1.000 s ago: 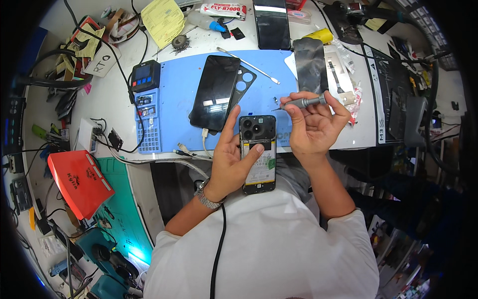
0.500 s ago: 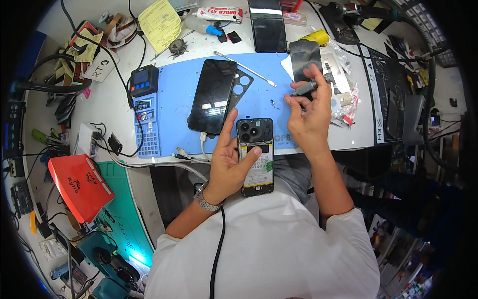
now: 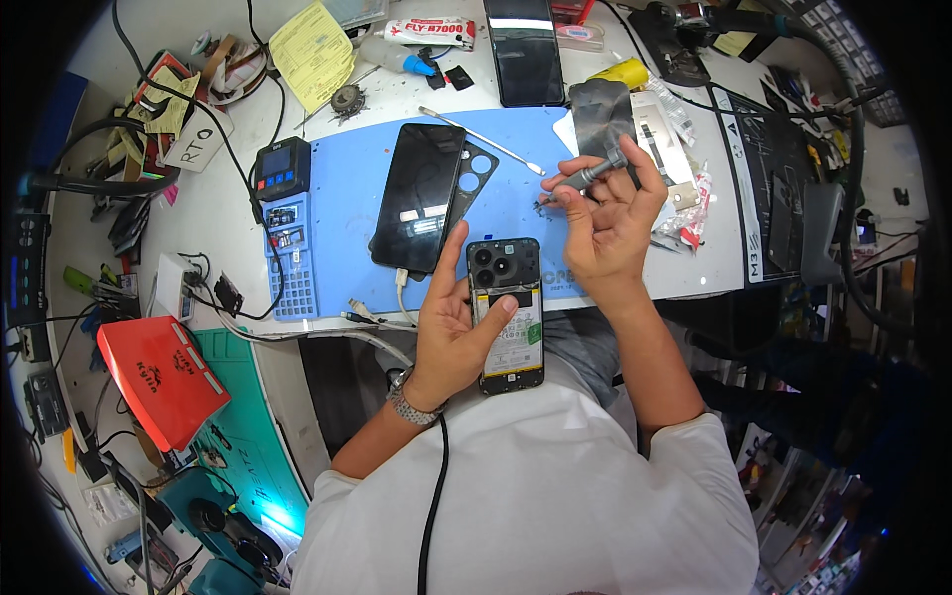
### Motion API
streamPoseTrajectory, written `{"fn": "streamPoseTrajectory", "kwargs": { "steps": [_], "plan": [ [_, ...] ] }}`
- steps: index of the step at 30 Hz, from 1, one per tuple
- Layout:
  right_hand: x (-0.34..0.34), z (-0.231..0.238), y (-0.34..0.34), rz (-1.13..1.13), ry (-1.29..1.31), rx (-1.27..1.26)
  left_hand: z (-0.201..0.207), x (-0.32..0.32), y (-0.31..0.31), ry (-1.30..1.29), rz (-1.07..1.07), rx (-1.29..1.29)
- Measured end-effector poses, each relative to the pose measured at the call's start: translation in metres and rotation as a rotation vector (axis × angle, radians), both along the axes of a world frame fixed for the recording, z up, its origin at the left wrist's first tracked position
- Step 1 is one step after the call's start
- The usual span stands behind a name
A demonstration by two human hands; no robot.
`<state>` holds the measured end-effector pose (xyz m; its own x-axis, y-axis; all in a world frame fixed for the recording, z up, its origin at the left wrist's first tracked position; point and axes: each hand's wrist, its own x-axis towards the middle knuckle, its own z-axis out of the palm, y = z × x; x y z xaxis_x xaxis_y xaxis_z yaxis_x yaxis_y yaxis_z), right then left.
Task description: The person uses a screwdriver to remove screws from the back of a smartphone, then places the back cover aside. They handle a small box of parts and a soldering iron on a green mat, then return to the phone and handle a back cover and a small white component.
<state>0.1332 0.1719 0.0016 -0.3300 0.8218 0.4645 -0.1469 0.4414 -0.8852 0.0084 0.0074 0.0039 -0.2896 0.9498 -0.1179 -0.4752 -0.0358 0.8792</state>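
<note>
My left hand point(image 3: 461, 332) grips a phone with its back cover off point(image 3: 516, 352), thumb across its battery; the camera end points away from me. A wristwatch is on that wrist. In my right hand point(image 3: 615, 223), raised over the mat's right side, a grey screwdriver point(image 3: 587, 178) is held between thumb and fingers, slanting down to the left. Its tip is close to a few tiny dark parts point(image 3: 542, 205) on the blue mat point(image 3: 342, 188). Beyond my left hand lies a black phone point(image 3: 418, 193) with a white cable plugged in, partly over a loose back cover point(image 3: 476, 177).
A white-tipped stick point(image 3: 486, 142) lies across the mat's far edge. Behind are another dark phone point(image 3: 524, 50), a glue tube point(image 3: 429, 33) and a yellow paper point(image 3: 312, 58). To the left stand a small device with a screen point(image 3: 284, 164) and a red box point(image 3: 164, 382).
The screwdriver has turned in my right hand, its top now tipped further up and to the right. My left hand keeps the phone in nearly the same place.
</note>
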Motion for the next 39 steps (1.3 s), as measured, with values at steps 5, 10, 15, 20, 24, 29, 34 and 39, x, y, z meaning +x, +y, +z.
{"fn": "streamPoseTrajectory", "kwargs": {
  "steps": [5,10,15,20,24,29,34,39],
  "plan": [
    [-0.002,-0.007,-0.002,0.049,-0.027,-0.030,-0.003,0.000,0.000,0.013,0.006,-0.005],
    [0.000,-0.008,-0.005,0.060,-0.034,-0.023,-0.003,0.000,0.000,0.013,0.002,-0.008],
    [0.003,0.002,-0.019,0.056,0.138,-0.136,-0.003,0.000,-0.001,0.030,0.005,-0.002],
    [0.012,0.005,-0.044,0.197,0.199,-0.236,0.002,0.000,-0.001,-0.016,-0.019,-0.016],
    [0.010,0.003,-0.059,0.259,0.200,-0.281,-0.001,-0.001,-0.001,-0.009,-0.013,-0.009],
    [0.006,-0.001,-0.061,0.287,0.199,-0.249,-0.002,-0.002,-0.002,-0.044,-0.031,-0.004],
    [0.006,-0.001,-0.062,0.284,0.179,-0.263,-0.002,-0.002,-0.001,-0.043,-0.031,-0.009],
    [0.006,-0.001,-0.062,0.274,0.163,-0.221,-0.001,-0.002,-0.002,-0.034,-0.031,-0.006]
  ]
}}
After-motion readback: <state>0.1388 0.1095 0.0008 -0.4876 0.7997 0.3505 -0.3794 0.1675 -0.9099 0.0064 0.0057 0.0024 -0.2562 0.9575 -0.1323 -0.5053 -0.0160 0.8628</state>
